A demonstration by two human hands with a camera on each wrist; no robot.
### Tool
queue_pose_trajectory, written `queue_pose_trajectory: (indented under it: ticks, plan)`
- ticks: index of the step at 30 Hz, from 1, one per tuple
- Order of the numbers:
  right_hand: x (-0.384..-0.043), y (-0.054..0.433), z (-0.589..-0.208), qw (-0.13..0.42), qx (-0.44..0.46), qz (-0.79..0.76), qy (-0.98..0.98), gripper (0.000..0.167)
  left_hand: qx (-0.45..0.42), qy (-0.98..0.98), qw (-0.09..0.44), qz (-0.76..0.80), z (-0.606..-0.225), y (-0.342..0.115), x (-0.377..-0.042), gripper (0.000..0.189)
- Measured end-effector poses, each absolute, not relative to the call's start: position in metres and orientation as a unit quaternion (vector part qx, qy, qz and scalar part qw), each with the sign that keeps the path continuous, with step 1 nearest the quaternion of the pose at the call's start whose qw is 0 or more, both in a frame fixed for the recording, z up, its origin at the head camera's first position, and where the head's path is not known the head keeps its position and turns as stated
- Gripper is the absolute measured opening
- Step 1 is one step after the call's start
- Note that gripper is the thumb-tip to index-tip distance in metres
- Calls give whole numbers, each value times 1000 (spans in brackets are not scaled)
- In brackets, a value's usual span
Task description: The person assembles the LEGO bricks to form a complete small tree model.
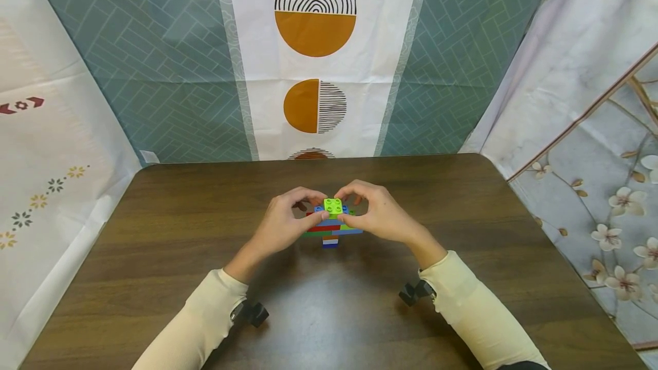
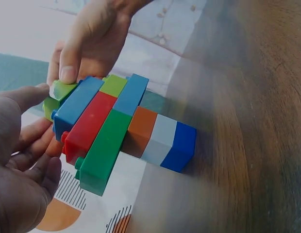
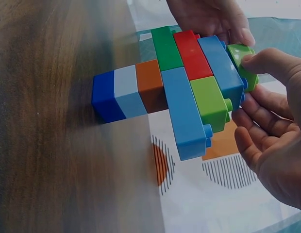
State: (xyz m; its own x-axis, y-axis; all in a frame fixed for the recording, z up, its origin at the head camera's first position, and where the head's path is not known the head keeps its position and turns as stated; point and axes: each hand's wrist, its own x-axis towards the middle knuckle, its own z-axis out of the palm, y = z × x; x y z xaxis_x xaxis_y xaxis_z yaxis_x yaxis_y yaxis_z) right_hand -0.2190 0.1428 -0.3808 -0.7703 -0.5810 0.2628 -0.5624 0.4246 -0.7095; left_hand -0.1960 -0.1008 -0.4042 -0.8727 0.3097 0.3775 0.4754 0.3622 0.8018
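Note:
A small lime-green toy brick (image 1: 333, 206) sits at the top of a stack of toy bricks in the middle of the table. My left hand (image 1: 285, 216) pinches it from the left, thumb in front and fingers behind. From the right, my right hand (image 1: 379, 213) pinches the same brick, its thumb (image 3: 267, 63) against the front face. Under it lies a long blue brick (image 3: 221, 65), then a row with a red brick (image 2: 91, 124) and a lime one, then a green brick (image 2: 103, 158) beside a light blue brick (image 3: 184, 114). Orange, white and dark blue bricks (image 2: 179, 145) form the narrow upright base.
The stack stands on a dark brown wooden table (image 1: 169, 233). Behind the table hangs a teal and white patterned cloth (image 1: 319, 67). Pale cloths, one with flowers (image 1: 606, 238), hang at either side.

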Motion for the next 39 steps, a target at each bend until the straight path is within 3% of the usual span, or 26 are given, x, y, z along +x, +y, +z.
queue_pose_trajectory:
  ticks: [22, 39]
  plan:
    - [-217, 144, -387, 38, -282, -448, 848, 32, -238, -825, 65, -508, -402, -103, -197, 25]
    - [-219, 145, -388, 41, -286, -450, 845, 31, -250, -823, 72, -505, -402, -104, -196, 24]
